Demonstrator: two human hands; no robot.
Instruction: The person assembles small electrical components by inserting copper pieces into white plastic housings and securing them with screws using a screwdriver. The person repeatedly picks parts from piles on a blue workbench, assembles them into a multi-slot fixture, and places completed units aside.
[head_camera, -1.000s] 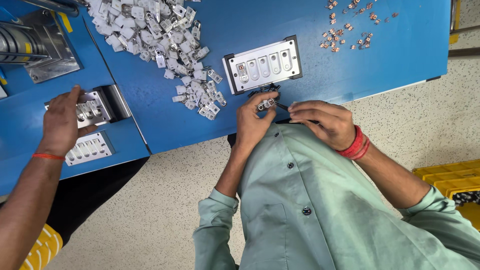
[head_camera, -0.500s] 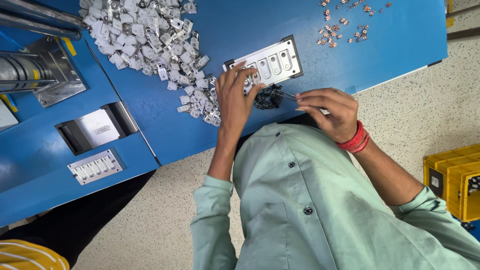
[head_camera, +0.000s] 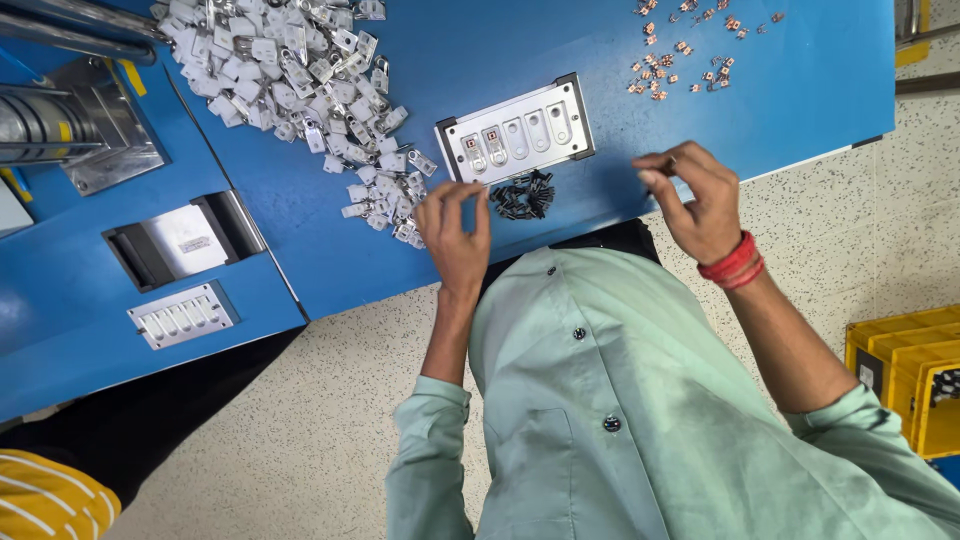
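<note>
A grey metal jig plate (head_camera: 515, 130) with several slots lies on the blue table (head_camera: 780, 100); its two leftmost slots hold parts. Just below the plate sits a small heap of black pieces (head_camera: 522, 197). My left hand (head_camera: 455, 230) hovers left of that heap, at the lower edge of a big pile of white and silver parts (head_camera: 290, 60). Its thumb and fingers are spread, with nothing visible in them. My right hand (head_camera: 700, 200), with red bangles at the wrist, is right of the plate near the table edge. Its fingers are curled together and no object shows between them.
Small copper bits (head_camera: 690, 50) are scattered at the table's far right. A second slotted plate (head_camera: 180, 315), a recessed tray (head_camera: 185, 240) and a metal press (head_camera: 60, 120) sit on the left bench. Yellow crates (head_camera: 905, 370) stand on the speckled floor at right.
My left hand has left the jig plate and moved down-left to the parts pile. My right hand moved right, away from the black heap. A co-worker's hand seen on the left bench is gone.
</note>
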